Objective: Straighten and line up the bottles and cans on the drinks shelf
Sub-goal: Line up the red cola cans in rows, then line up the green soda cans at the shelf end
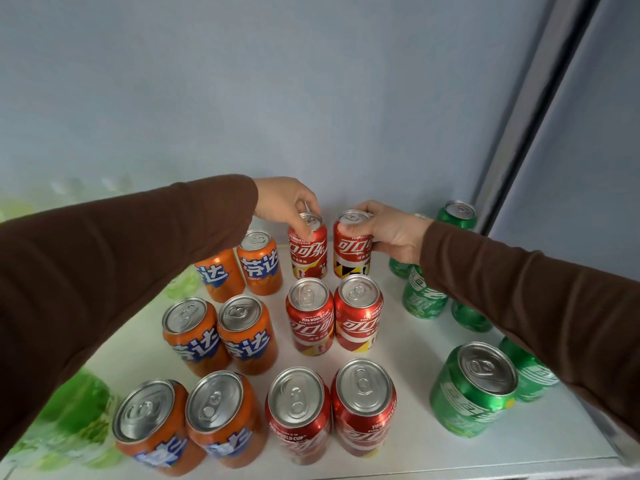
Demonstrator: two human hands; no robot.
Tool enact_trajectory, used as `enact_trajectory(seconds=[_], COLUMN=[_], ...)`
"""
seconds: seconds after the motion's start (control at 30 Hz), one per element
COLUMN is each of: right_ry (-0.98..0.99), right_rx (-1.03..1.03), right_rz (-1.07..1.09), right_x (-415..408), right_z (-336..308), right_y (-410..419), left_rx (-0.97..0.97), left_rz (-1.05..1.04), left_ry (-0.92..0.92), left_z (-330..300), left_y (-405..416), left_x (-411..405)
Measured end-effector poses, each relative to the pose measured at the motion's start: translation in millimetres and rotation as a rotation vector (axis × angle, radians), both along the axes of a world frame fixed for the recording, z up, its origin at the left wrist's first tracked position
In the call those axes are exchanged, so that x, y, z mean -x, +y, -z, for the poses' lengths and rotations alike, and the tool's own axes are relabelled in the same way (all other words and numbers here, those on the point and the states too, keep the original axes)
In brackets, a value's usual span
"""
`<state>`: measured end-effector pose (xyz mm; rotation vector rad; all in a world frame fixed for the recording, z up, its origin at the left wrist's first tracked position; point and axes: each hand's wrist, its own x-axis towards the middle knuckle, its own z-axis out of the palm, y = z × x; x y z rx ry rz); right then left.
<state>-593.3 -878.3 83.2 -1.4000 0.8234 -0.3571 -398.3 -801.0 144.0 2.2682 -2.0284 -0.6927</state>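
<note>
Head view: two red cans stand upright at the back of the white shelf (408,327), side by side with a narrow gap between them. The left hand (287,202) grips the rim of the left back can (309,252) from above, fingertips curled over its top edge. The right hand (388,230) wraps the right back can (352,251) from its right side, fingers round the upper wall. Each can lies directly under or against its own hand, long axis vertical, so any correction is a short slide or twist on the shelf surface, judged against the red pair in front.

Red cans form two columns of three rows; the middle pair (334,315) and front pair (330,410) sit close and appear aligned. Orange cans (214,332) fill two columns to the left, the back ones partly hidden by the left sleeve. Green cans (472,389) to the right are loosely scattered, several hidden by the right sleeve; these likely remain to be lined up. Blurred green bottles (74,403) stand at far left.

All cans are smooth printed aluminium cylinders with bright ring-pull lids; the shelf is flat, glossy and offers little grip.
</note>
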Motion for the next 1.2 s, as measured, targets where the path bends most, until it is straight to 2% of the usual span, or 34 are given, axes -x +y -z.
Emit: enact_trajectory(seconds=[0.37, 0.53, 0.73, 1.0, 1.2], right_ry=[0.033, 0.087, 0.175, 0.180, 0.093], right_rx=[0.033, 0.081, 0.180, 0.606, 0.776], right_rz=[-0.007, -0.042, -0.091, -0.016, 0.053], right_x=[-8.3, -7.2, 3.1, 71.2, 144.7], right_z=[22.3, 25.9, 1.5, -61.1, -63.9], right_y=[-7.3, -6.6, 5.6, 55.5, 117.9], left_rx=[0.029, 0.006, -0.020, 0.316, 0.508], left_rz=[0.008, 0.007, -0.033, -0.041, 0.058], left_ry=[0.042, 0.003, -0.022, -0.045, -0.048], left_z=[24.4, 27.0, 15.5, -32.5, -36.0], left_y=[-2.6, -0.6, 8.1, 64.0, 132.3], left_x=[3.0, 5.0, 10.5, 41.7, 106.8])
